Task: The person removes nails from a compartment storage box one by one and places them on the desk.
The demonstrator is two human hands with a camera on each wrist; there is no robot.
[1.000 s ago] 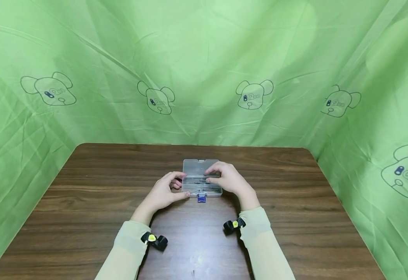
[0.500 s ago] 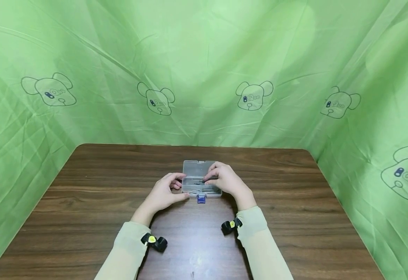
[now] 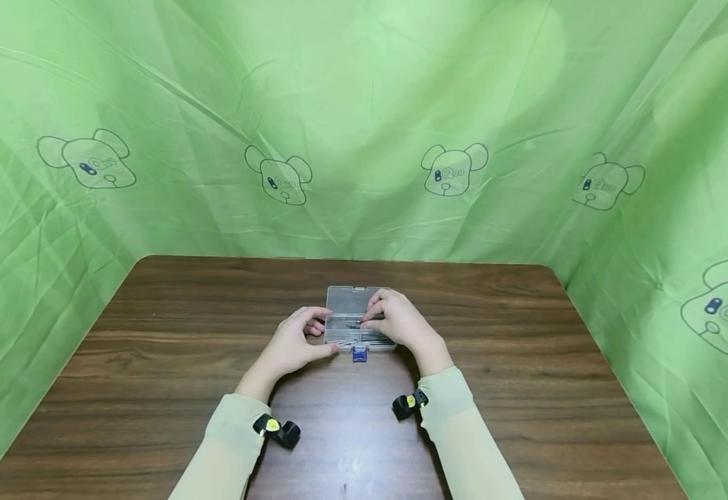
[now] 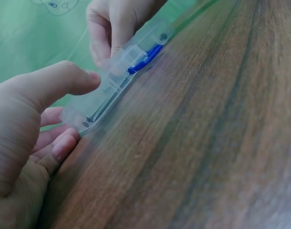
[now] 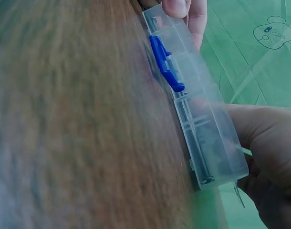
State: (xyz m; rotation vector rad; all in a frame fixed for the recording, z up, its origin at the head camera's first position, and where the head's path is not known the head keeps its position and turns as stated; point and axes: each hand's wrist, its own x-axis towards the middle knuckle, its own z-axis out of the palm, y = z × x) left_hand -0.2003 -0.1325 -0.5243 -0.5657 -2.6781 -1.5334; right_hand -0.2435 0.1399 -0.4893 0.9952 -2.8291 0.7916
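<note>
Brown wood-grain desk [image 3: 151, 382]; green cloth [image 3: 364, 90] with animal faces behind and both sides; clear box [image 3: 346, 321], lid back, near desk's far edge; left hand [image 3: 289, 344] grips its left end; right hand [image 3: 404, 323] at rear compartment, can't tell if it's pinching anything.

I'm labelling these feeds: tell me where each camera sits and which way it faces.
Head: on the head, facing forward and down at the table, box, left hand, right hand and sleeves.
Left wrist: on that wrist, facing the box; left hand near, right hand beyond.
Right wrist: on that wrist, facing the box; right hand near, left hand beyond.
Both wrist views share the blue latch.
</note>
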